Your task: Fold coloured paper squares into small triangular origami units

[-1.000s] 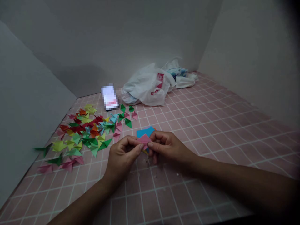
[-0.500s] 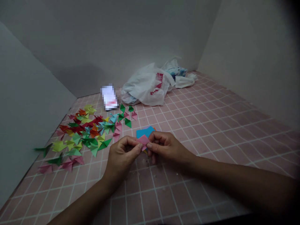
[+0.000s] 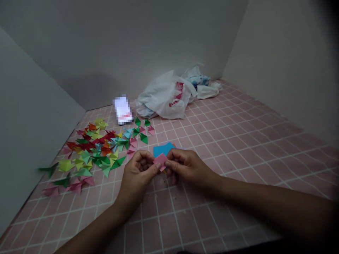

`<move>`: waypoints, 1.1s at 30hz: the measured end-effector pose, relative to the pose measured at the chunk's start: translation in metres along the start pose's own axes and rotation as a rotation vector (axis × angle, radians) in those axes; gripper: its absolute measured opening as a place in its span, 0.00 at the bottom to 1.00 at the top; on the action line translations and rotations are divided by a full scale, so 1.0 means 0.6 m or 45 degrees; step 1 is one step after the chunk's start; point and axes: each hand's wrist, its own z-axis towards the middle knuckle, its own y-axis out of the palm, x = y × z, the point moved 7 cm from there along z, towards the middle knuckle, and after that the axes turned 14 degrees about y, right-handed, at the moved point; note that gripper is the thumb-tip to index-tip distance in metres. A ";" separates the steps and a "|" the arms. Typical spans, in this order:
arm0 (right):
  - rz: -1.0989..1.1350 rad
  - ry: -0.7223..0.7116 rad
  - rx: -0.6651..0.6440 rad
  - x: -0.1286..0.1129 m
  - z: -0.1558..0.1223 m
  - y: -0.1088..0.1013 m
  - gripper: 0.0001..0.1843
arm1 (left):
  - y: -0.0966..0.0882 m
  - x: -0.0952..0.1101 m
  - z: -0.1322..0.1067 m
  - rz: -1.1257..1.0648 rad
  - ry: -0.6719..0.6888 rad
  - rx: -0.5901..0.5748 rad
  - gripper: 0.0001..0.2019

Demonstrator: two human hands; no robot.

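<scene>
A small piece of folded pink origami paper [image 3: 160, 161] is pinched between my two hands, its point upward. My left hand [image 3: 141, 167] grips its left edge between thumb and fingers. At the right edge, my right hand [image 3: 185, 164] pinches it the same way, other fingers curled beneath. Just behind lies a stack of coloured paper sheets with a blue sheet [image 3: 164, 148] on top; an orange corner shows at its side. My hands partly cover that stack.
Many folded paper cranes [image 3: 102, 158] in several colours spread over the left side of the pink checked surface [image 3: 238, 141]. A lit phone [image 3: 123, 110] leans behind them. White plastic bags [image 3: 164, 97] lie by the back wall, and a wall rises on each side.
The pink paper has turned slightly in my fingers and shows a flatter face. Both hands stay in almost the same place.
</scene>
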 end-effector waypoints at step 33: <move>0.029 -0.003 0.030 -0.004 0.003 -0.009 0.12 | 0.011 -0.007 0.001 -0.089 0.019 -0.112 0.12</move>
